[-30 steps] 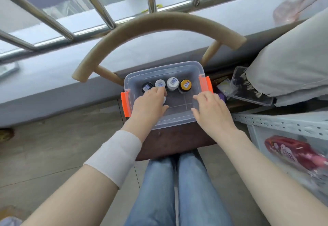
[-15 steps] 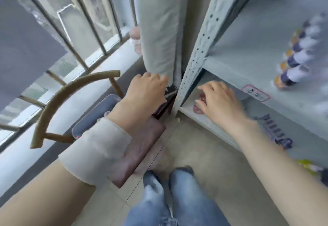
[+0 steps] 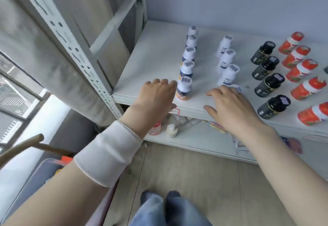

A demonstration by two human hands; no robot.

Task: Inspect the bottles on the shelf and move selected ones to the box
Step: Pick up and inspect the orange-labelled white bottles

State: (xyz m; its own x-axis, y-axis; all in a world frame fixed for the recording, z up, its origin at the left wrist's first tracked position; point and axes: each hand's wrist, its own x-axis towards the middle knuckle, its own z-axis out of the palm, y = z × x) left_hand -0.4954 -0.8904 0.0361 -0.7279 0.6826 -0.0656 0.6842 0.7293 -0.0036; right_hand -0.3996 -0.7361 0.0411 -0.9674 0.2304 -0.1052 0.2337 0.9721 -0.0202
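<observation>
On the white shelf (image 3: 156, 62) stand rows of bottles: white-capped ones with blue and orange labels (image 3: 184, 88), plain white ones (image 3: 227, 73), black ones (image 3: 268, 85) and orange ones (image 3: 308, 88). My left hand (image 3: 156, 94) hovers at the shelf's front edge, fingers loosely curled, right beside the nearest blue-orange bottle and holding nothing. My right hand (image 3: 230, 105) reaches over the front edge with fingers spread, covering the nearest white bottle (image 3: 237, 89). The clear box (image 3: 48, 169) with an orange latch shows at the lower left.
A perforated grey shelf post (image 3: 71, 48) rises at the left beside a curtain. The lower shelf (image 3: 195, 137) holds small bottles and packets. A curved chair back (image 3: 19, 147) and a window are at far left. My jeans-clad legs show below over the floor.
The view swung from the box on the chair round to the shelf. Both hands left the box and now reach the front of the bottle rows.
</observation>
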